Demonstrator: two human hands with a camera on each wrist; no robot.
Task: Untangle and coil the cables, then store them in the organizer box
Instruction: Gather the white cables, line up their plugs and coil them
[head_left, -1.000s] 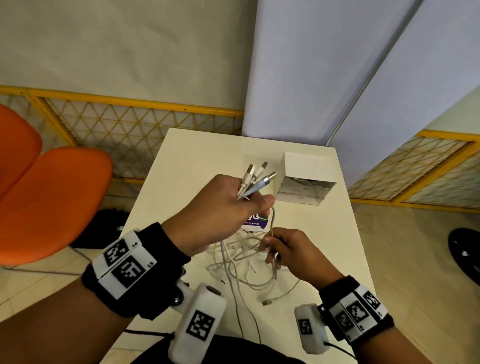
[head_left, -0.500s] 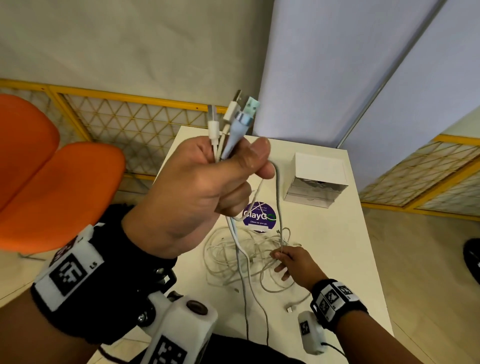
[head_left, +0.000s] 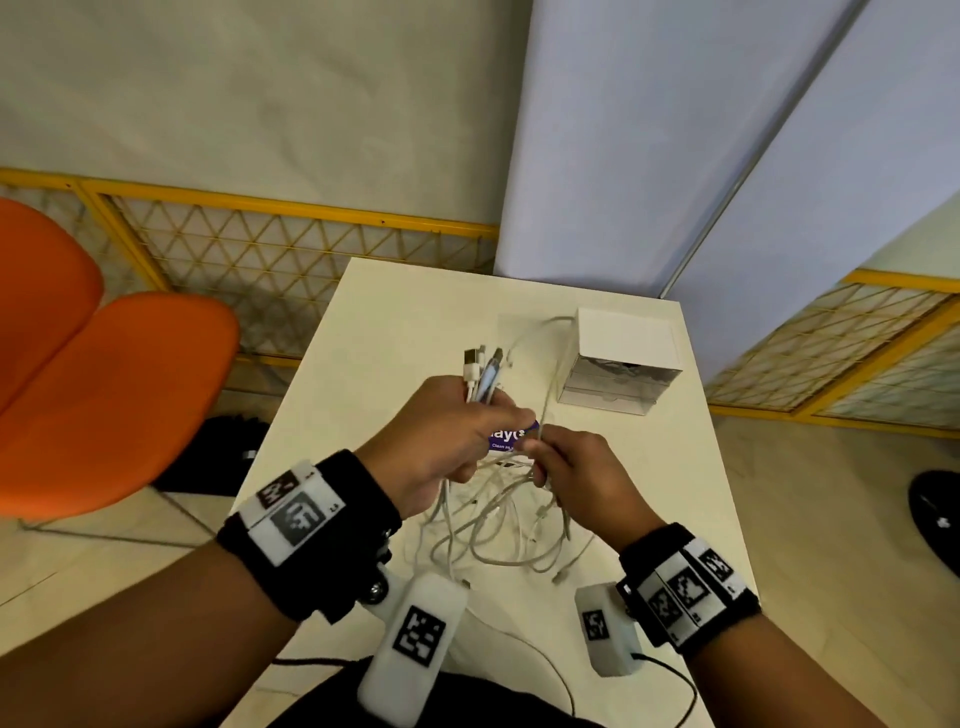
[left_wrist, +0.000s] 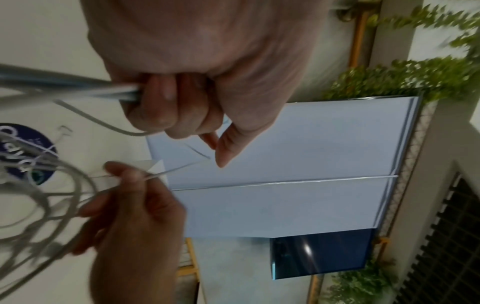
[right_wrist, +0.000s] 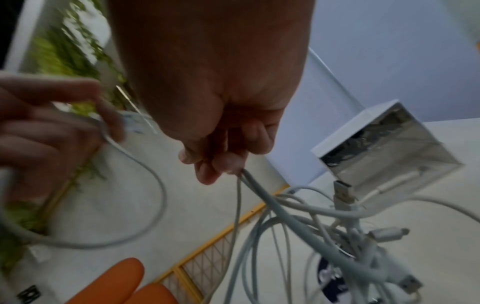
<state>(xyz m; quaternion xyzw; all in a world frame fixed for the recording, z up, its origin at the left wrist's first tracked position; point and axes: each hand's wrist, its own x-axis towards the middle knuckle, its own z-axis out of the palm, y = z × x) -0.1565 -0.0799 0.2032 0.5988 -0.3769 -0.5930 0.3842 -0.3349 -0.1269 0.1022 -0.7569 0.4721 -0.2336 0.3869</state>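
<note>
A tangle of white cables (head_left: 498, 525) lies on the white table (head_left: 374, 322). My left hand (head_left: 467, 421) grips a bundle of cable ends in its fist, and their plugs (head_left: 483, 371) stick up above it. The left wrist view shows those cables (left_wrist: 78, 90) running out of the closed left hand (left_wrist: 179, 107). Just right of it, my right hand (head_left: 537, 457) pinches thin cable strands lifted from the tangle; the strands (right_wrist: 249, 185) leave its fingertips (right_wrist: 221, 164). The white organizer box (head_left: 618, 369) with clear drawers stands at the far right of the table, with one cable looping against it.
A round purple sticker (head_left: 506, 439) lies on the table under the hands. An orange chair (head_left: 104, 395) stands to the left, with a dark bag (head_left: 208, 457) on the floor beside it. A yellow mesh fence (head_left: 291, 244) and pale panels (head_left: 675, 156) stand behind the table.
My left hand, raised high with the plugs half a second ago, has come back down. My right hand has lifted off the table and now meets it with strands in its fingers.
</note>
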